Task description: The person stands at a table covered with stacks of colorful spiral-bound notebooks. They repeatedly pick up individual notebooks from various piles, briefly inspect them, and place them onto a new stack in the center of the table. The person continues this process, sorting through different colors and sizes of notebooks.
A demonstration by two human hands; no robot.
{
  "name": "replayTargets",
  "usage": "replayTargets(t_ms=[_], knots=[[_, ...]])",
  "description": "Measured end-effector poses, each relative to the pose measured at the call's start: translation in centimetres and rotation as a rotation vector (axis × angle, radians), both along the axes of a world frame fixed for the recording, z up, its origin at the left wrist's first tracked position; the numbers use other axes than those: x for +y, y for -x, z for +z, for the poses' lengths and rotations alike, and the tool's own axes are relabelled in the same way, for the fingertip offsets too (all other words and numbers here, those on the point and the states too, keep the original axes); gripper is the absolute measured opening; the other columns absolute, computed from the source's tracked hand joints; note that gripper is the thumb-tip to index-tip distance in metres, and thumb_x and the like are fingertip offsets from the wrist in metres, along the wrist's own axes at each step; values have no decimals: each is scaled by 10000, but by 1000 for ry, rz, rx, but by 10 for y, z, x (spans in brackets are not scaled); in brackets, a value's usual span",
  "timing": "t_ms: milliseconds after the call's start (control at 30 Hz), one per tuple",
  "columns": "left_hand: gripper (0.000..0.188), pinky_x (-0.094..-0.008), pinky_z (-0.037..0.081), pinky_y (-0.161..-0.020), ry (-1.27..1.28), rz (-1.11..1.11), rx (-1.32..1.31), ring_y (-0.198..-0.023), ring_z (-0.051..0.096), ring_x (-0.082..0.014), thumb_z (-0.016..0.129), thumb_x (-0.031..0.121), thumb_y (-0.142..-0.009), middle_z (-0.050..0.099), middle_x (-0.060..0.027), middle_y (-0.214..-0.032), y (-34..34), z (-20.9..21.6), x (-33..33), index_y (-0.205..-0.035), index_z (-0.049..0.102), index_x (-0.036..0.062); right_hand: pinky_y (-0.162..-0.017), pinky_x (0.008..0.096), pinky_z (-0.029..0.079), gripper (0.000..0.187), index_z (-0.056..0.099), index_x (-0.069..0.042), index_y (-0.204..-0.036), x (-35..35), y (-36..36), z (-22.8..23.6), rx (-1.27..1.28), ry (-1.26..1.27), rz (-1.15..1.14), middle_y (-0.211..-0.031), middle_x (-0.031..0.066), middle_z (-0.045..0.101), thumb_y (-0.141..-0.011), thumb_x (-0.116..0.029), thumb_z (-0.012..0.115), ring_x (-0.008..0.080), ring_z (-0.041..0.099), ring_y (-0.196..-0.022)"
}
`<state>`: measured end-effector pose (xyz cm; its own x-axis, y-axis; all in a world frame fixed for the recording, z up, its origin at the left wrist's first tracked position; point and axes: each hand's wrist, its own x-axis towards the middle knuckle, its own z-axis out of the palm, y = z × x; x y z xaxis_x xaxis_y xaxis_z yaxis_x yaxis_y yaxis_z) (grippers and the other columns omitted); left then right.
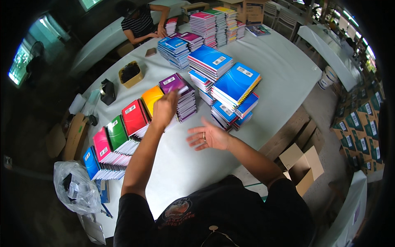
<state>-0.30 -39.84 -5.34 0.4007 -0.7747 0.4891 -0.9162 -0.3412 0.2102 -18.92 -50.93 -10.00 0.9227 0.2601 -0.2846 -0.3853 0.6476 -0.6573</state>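
Nearest me, a clear plastic bag (78,187) sits at the table's near L edge, and an open cardboard box (309,177) stands on the floor to the near R. The person in the black T-shirt has both arms out over the white table (284,74). R hand (210,136) is open, palm showing, fingers spread, a ring on one finger — gripping nothing, above bare tabletop nr the blue piles. L hand (165,109) is up by the yellow & purple stacks, fingers curled in; they're blurred w/ a pale streak, so can't tell if it's gripping anything. A row of spiral notebooks runs from near L toward the middle: blue stack (91,161), pink stack (102,146), green stack (117,132), red stack (134,118), yellow stack (150,99), then purple stack (173,83), all side by side. R of the purple, approx. mid-table, are uneven blue-covered piles (237,82), some set askew. Over on the L, past the row, there's a black object (108,92) & a yellow tub (135,83) w/ dark stuff inside. Farther back, more notebooks: mixed blue & purple, then tall pink piles (202,26) etc. Far L, a co-worker (140,26) in a striped top has hands at a small pile — can't see the grip.
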Motion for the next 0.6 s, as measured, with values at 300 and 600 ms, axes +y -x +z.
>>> replayTargets(t_ms=[300,600], knots=[[357,-393,452,-872,84,-23,81,-984,584,-356,608,220,-822,607,-196,-1076,7,22,3,-1123,579,30,-884,400,476,540,413,-19,-1270,8,-41,-48,17,-375,-220,-1173,200,540,-947,-447,340,279,567,-1055],[205,-378,482,-760,-26,20,19,-877,624,-234,566,138,-833,649,-46,-1028,19,15,6,-1019,647,105,-998,552,333,480,380,-103,-1315,7,-8,-47,-177,-834,-302,-1353,201,378,-944,-408,363,345,367,-1259]])
